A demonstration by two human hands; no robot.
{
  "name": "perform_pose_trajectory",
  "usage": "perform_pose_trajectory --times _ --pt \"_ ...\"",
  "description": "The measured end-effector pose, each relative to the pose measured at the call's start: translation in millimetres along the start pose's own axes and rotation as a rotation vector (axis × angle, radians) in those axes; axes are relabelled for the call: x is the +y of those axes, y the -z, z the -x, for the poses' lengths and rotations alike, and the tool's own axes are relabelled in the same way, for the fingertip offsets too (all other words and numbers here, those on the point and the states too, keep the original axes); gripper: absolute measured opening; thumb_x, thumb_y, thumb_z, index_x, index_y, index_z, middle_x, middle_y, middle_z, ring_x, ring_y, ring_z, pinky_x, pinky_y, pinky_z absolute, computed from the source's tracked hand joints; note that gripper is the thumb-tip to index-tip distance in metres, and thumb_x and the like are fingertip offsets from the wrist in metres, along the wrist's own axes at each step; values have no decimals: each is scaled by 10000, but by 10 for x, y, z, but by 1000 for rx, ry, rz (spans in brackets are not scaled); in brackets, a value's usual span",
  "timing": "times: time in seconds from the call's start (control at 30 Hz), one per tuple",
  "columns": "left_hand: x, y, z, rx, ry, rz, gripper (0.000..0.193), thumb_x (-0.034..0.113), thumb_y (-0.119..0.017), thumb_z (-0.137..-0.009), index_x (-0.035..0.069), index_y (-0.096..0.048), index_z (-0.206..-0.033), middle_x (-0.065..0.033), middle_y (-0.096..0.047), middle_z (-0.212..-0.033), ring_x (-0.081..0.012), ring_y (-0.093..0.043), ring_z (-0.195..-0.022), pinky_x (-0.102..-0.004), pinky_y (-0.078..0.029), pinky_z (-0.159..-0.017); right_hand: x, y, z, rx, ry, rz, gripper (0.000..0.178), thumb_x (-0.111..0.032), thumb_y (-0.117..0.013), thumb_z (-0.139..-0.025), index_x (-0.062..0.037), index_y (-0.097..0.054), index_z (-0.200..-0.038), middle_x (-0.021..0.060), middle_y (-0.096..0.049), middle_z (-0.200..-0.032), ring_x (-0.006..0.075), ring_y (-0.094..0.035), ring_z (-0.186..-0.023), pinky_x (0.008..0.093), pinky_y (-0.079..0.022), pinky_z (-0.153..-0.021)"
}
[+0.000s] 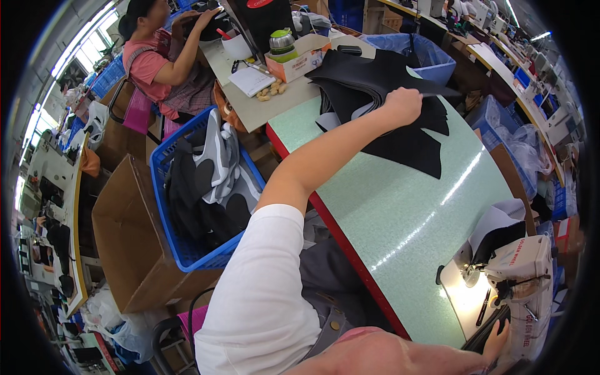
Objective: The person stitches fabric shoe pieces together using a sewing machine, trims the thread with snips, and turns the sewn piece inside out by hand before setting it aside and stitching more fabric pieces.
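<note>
My left hand (405, 106) reaches across the pale green tabletop (394, 219) to a pile of black sheet pieces (350, 75). Its fingers are closed on the edge of a black cut piece (440, 89), which sticks out to the right. More black pieces, some with grey undersides, lie fanned under the arm. At the lower right, my right hand (497, 342) is beside the sewing machine (522, 262), its fingers curled over dark black material (482, 331). That hand is partly cut off by the machine. The machine's lamp lights its plate, and a grey-and-black piece (497, 228) stands behind it.
Left of the table, a blue basket (164, 206) holds grey and black pieces, beside an open cardboard box (128, 231). A person in pink (156, 72) sits at the far left. A tissue box (306, 59), a green-lidded jar (282, 42) and peanuts (270, 91) lie beyond. A lined blue bin (437, 72) stands behind.
</note>
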State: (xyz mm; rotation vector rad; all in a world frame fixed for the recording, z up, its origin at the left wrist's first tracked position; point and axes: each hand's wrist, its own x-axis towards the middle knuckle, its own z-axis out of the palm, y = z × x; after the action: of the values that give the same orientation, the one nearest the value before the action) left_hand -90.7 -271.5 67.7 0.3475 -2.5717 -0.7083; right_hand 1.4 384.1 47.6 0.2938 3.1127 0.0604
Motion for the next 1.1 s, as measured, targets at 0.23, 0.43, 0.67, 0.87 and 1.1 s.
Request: perform_pose_trajectory --times 0.23,0.43,0.67,0.87,1.1 --pt "-55 81 -13 356 -125 342 364 244 -414 -983 -21 -636 -869 -272 -628 -808 -466 -613 -805 -521 -473 -732 188 -120 -98 62 49 -57 495 -304 -500 -986 33 -456 -1346 232 -488 -1373 368 -437 -1295 399 -338 -1087" --pt "-107 67 -7 379 -133 375 352 248 -429 -984 -24 -636 -902 -272 -608 -784 -460 -604 -802 -487 -462 -703 131 -116 -112 60 55 -44 498 -302 -498 -987 40 -453 -1346 230 -488 -1376 361 -442 -1294 394 -338 -1091" --pt "-90 55 11 402 -150 405 340 243 -450 -975 -29 -628 -875 -259 -595 -750 -446 -604 -761 -464 -463 -682 248 -182 -147 90 77 -29 470 -221 -492 -967 48 -453 -1350 236 -481 -1386 359 -435 -1308 391 -330 -1101" --pt "-86 80 -1 455 -148 470 345 252 -460 -977 -35 -626 -882 -238 -579 -693 -401 -619 -699 -433 -457 -646 162 -142 -199 86 59 34 506 -68 -450 -882 91 -418 -1362 274 -454 -1400 365 -411 -1332 387 -303 -1132" --pt "158 346 140 425 -43 562 305 204 -442 -962 -25 -622 -869 -258 -617 -792 -453 -606 -797 -487 -475 -694 -518 315 103 -34 -185 152 522 -49 -433 -869 125 -396 -1360 300 -428 -1409 384 -400 -1332 396 -289 -1143"
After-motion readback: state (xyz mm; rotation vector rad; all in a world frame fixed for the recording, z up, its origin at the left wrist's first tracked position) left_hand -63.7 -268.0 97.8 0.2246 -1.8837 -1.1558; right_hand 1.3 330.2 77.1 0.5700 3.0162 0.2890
